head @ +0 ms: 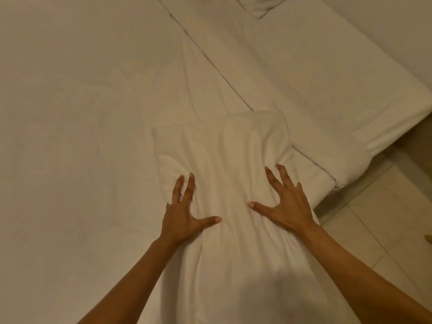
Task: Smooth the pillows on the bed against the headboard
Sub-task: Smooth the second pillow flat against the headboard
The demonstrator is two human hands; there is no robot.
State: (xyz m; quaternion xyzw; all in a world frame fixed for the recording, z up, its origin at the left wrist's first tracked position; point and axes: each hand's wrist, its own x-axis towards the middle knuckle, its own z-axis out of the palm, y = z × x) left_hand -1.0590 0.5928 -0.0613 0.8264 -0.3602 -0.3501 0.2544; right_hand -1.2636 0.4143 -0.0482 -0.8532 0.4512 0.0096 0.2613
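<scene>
A white pillow [224, 150] lies lengthwise on the white bed [81, 101], running from the picture's middle down to its lower edge. My left hand [184, 211] presses flat on the pillow's left side with fingers spread. My right hand [285, 202] presses on its right side, fingers also spread and slightly dug into the fabric. Creases run along the pillow between the two hands. A second white pillow [259, 5] shows only its corner at the top edge. No headboard is in view.
A folded band of white duvet or sheet [304, 85] runs diagonally from the top middle to the bed's corner at the right. Beyond the corner lies pale tiled floor [378, 218]. A pale wall [397, 24] fills the top right.
</scene>
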